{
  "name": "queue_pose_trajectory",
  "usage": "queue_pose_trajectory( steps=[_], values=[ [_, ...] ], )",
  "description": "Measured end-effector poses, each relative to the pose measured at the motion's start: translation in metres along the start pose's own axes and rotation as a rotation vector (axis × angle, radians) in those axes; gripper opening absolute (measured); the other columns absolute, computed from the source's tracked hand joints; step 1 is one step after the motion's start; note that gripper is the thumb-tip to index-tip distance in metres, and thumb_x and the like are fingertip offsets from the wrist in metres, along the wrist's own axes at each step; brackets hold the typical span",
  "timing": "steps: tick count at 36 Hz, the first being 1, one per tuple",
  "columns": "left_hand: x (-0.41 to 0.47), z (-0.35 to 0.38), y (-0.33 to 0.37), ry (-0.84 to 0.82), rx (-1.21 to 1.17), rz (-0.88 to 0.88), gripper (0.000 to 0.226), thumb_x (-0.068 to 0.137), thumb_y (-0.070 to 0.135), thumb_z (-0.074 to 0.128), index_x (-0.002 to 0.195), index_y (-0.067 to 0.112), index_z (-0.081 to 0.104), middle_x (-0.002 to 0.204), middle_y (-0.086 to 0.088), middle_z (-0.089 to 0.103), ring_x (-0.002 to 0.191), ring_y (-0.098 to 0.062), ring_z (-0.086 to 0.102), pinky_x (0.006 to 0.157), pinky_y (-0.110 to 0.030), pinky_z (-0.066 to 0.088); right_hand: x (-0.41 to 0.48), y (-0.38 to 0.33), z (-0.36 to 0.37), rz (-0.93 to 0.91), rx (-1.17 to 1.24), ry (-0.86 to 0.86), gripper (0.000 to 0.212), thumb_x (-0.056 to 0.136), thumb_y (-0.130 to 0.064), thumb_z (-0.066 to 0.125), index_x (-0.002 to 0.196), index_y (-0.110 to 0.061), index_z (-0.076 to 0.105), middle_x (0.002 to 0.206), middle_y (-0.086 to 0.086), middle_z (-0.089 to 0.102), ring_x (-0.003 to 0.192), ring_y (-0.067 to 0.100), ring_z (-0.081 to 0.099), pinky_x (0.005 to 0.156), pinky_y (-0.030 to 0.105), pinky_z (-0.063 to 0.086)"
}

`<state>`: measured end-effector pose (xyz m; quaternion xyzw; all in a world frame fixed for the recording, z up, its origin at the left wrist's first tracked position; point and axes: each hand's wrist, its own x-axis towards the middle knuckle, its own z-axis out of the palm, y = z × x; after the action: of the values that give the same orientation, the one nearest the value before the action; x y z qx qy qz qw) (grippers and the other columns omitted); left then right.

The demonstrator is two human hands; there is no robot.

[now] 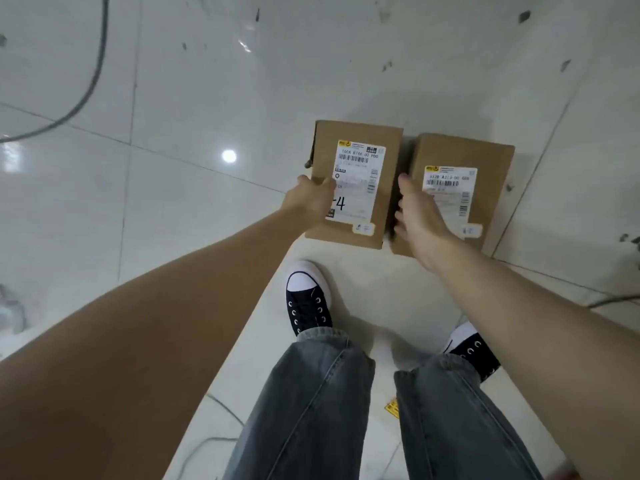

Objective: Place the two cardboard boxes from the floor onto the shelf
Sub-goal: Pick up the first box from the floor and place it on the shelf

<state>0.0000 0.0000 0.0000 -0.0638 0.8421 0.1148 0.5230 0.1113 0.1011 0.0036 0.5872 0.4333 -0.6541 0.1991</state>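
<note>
Plainly, handwritten "4" on left box's label [358, 183]

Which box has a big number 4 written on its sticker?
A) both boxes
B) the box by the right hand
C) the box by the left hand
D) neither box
C: the handwritten 4 sits on the white shipping label of the left cardboard box, just beside the left hand; the right cardboard box by the right hand shows only printed text on its label.
</note>
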Motion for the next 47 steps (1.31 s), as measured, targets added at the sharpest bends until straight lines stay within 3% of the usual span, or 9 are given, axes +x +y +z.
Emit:
queue_pose_trajectory(
  steps=[4, 8, 12, 16, 23, 28, 32, 42, 47],
  values=[
    [0.012, 0.005, -0.001, -0.017, -0.086, -0.029, 0.054, 0.097, 0.036, 0.032, 0.143, 0.008, 0.031, 0.133, -0.012, 0.055, 0.099, -0.026, 0.049, 0.078, -0.032, 0.038, 0.013, 0.004, 0.004, 0.045, 0.044, -0.013, 0.052, 0.100, -0.044, 0.033, 0.143, -0.016, 0.041, 0.148, 0.008, 0.049, 0.131, 0.026, 0.048, 0.097, 0.035, 0.036],
    [0.022, 0.010, 0.000, -0.032, -0.122, -0.037, 0.052, 0.094, 0.036, 0.035, 0.140, 0.011, 0.034, 0.129, -0.010, 0.059, 0.108, -0.027, 0.057, 0.078, -0.032, 0.041, 0.030, 0.011, 0.009, 0.055, 0.065, -0.015, 0.052, 0.097, -0.049, 0.035, 0.140, -0.022, 0.044, 0.143, 0.002, 0.053, 0.113, 0.016, 0.051, 0.098, 0.035, 0.037],
    [0.027, 0.015, 0.002, -0.032, -0.162, -0.048, 0.051, 0.094, 0.036, 0.035, 0.138, 0.010, 0.033, 0.128, -0.011, 0.059, 0.109, -0.028, 0.058, 0.081, -0.034, 0.045, 0.038, 0.014, 0.012, 0.068, 0.075, -0.049, 0.052, 0.094, -0.054, 0.033, 0.133, -0.026, 0.052, 0.142, 0.001, 0.057, 0.127, 0.024, 0.052, 0.112, 0.045, 0.035],
    [0.028, 0.018, 0.002, -0.024, -0.171, -0.050, 0.051, 0.094, 0.036, 0.036, 0.138, 0.009, 0.032, 0.126, -0.012, 0.059, 0.107, -0.028, 0.058, 0.082, -0.034, 0.046, 0.035, 0.012, 0.015, 0.059, 0.084, -0.044, 0.032, 0.095, -0.052, 0.032, 0.110, -0.032, 0.053, 0.141, 0.001, 0.057, 0.126, 0.025, 0.053, 0.112, 0.047, 0.035],
    [0.021, 0.011, 0.002, -0.027, -0.178, -0.058, 0.052, 0.094, 0.037, 0.036, 0.139, 0.010, 0.031, 0.125, -0.010, 0.059, 0.104, -0.027, 0.059, 0.082, -0.035, 0.049, 0.026, 0.012, 0.013, 0.065, 0.079, -0.058, 0.051, 0.096, -0.052, 0.032, 0.136, -0.026, 0.050, 0.144, 0.002, 0.054, 0.130, 0.027, 0.050, 0.112, 0.050, 0.035],
    [0.002, 0.003, 0.008, -0.021, -0.158, -0.053, 0.053, 0.094, 0.037, 0.035, 0.140, 0.010, 0.032, 0.125, -0.010, 0.059, 0.103, -0.027, 0.058, 0.082, -0.035, 0.047, 0.004, 0.003, 0.010, 0.043, 0.076, -0.082, 0.033, 0.097, -0.051, 0.031, 0.091, -0.034, 0.059, 0.137, 0.004, 0.060, 0.123, 0.026, 0.055, 0.111, 0.048, 0.037],
    [-0.021, -0.010, 0.016, -0.006, -0.171, -0.038, 0.052, 0.094, 0.037, 0.034, 0.138, 0.010, 0.032, 0.124, -0.011, 0.060, 0.108, -0.028, 0.059, 0.091, -0.039, 0.048, -0.017, -0.008, 0.004, 0.030, 0.069, -0.070, 0.053, 0.094, -0.055, 0.032, 0.130, -0.025, 0.056, 0.140, 0.003, 0.059, 0.126, 0.025, 0.054, 0.111, 0.048, 0.037],
    [-0.110, -0.061, 0.054, 0.006, -0.259, 0.057, 0.052, 0.090, 0.043, 0.035, 0.133, 0.014, 0.039, 0.117, -0.008, 0.066, 0.105, -0.026, 0.063, 0.095, -0.043, 0.049, -0.108, -0.073, -0.024, -0.097, 0.023, -0.074, 0.066, 0.082, -0.065, 0.030, 0.135, -0.034, 0.055, 0.142, -0.004, 0.058, 0.129, 0.023, 0.052, 0.111, 0.051, 0.036],
    [-0.167, -0.097, 0.075, 0.024, -0.285, 0.130, 0.064, 0.078, 0.049, 0.034, 0.128, 0.011, 0.050, 0.115, -0.009, 0.069, 0.096, -0.024, 0.063, 0.073, -0.035, 0.046, -0.170, -0.112, -0.037, -0.149, 0.040, -0.082, 0.053, 0.095, -0.055, 0.030, 0.136, -0.030, 0.054, 0.143, -0.004, 0.056, 0.130, 0.022, 0.052, 0.113, 0.048, 0.035]
  ],
)
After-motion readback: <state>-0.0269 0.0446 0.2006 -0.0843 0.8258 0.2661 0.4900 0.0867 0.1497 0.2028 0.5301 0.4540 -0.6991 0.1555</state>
